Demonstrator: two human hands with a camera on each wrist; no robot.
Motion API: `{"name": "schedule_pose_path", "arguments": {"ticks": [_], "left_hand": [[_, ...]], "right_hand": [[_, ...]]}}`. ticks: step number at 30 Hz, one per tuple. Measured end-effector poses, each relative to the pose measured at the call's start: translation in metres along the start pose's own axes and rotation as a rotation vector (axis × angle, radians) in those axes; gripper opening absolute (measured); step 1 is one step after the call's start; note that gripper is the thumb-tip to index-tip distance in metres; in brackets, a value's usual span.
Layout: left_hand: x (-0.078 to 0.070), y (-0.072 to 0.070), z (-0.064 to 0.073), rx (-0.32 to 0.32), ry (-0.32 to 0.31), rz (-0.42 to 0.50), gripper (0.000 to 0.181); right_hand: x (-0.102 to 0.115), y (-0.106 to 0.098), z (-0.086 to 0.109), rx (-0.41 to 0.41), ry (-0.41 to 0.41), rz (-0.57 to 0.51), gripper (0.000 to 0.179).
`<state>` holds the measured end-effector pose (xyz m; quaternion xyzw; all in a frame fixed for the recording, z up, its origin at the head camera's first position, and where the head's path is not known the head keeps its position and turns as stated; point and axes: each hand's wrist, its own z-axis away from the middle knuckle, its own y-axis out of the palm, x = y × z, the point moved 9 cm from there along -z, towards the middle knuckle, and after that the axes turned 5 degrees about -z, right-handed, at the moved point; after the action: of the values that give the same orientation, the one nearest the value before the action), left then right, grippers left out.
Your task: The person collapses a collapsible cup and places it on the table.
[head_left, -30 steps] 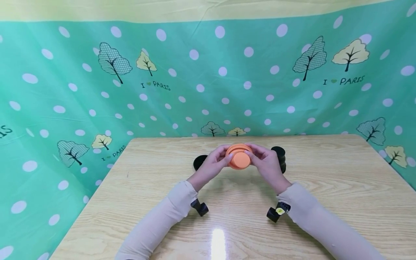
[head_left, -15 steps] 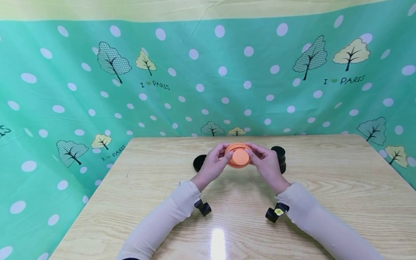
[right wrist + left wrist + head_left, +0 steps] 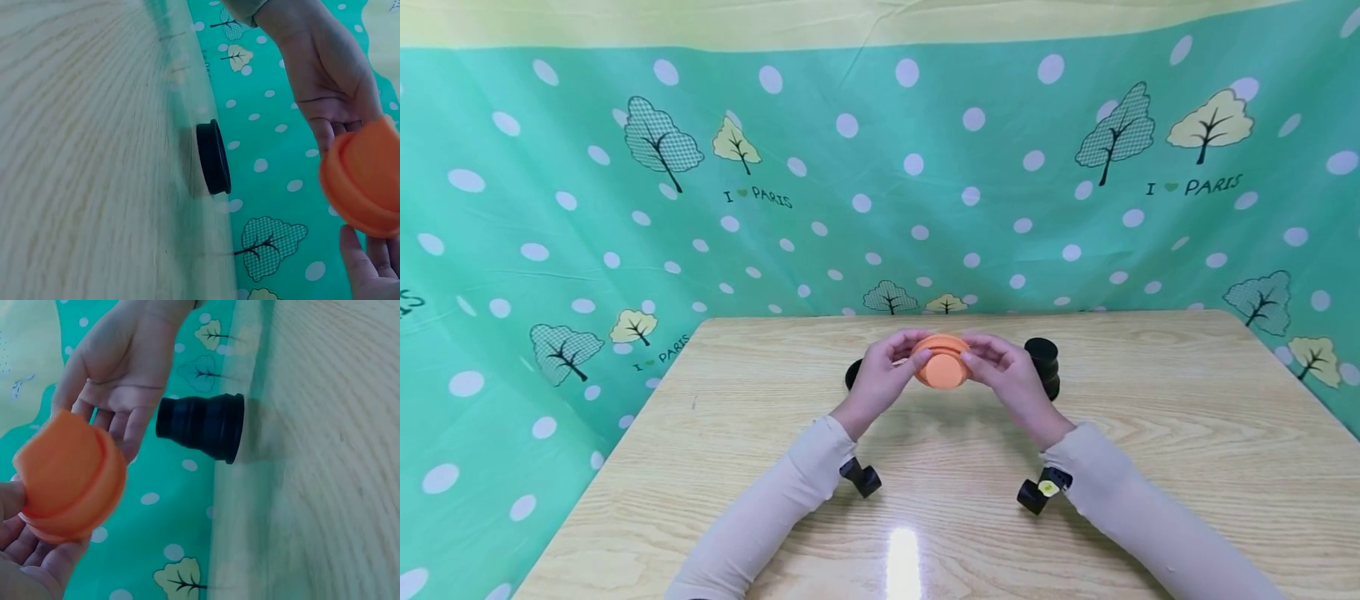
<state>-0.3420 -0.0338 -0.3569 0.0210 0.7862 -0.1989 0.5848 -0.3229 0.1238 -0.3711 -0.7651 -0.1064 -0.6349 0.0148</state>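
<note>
In the head view an orange silicone collapsible cup (image 3: 942, 367) is held off the table between both hands. My left hand (image 3: 883, 375) grips its left side, thumb on the near face and fingers behind the rim. The right hand (image 3: 1011, 379) holds the opposite side in the same way. Seen from the left wrist, the orange cup (image 3: 75, 478) looks partly folded, a narrower section standing out of a wider ring. Behind the right hand stands a black stepped cup (image 3: 203, 425), wide end down. A low black round piece (image 3: 213, 157) rests on the table behind the left hand.
The wooden table (image 3: 760, 392) reaches back to a green dotted curtain (image 3: 820, 167) with printed trees. A small black camera (image 3: 861, 479) is strapped at the left wrist, another black camera (image 3: 1033, 496) at the right. Light glares on the near tabletop.
Both hands and the orange cup have shifted slightly left and tilted a little. The left hand now covers more of the low black piece. The grip on the cup stays.
</note>
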Motion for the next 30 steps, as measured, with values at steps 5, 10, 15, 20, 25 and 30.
{"name": "schedule_pose_path", "arguments": {"ticks": [5, 10, 15, 20, 25, 30], "left_hand": [[-0.002, 0.005, 0.002, 0.055, 0.031, -0.045, 0.034], [-0.002, 0.01, 0.005, 0.118, 0.057, -0.087, 0.034], [0.0, 0.011, 0.006, 0.139, 0.041, -0.102, 0.034], [-0.001, 0.01, 0.005, 0.132, 0.04, -0.12, 0.033], [-0.002, 0.009, 0.004, 0.123, 0.05, -0.118, 0.034], [-0.003, 0.005, 0.002, 0.105, 0.031, -0.043, 0.039]], "right_hand": [[-0.001, 0.005, 0.0, 0.058, 0.031, 0.155, 0.043], [-0.003, 0.012, 0.0, 0.127, 0.02, 0.307, 0.042], [-0.005, 0.014, 0.001, 0.147, 0.02, 0.344, 0.041], [-0.005, 0.018, 0.003, 0.182, 0.023, 0.352, 0.041], [-0.004, 0.019, 0.003, 0.178, 0.019, 0.315, 0.039], [-0.003, 0.015, 0.003, 0.143, 0.032, 0.197, 0.039]]}}
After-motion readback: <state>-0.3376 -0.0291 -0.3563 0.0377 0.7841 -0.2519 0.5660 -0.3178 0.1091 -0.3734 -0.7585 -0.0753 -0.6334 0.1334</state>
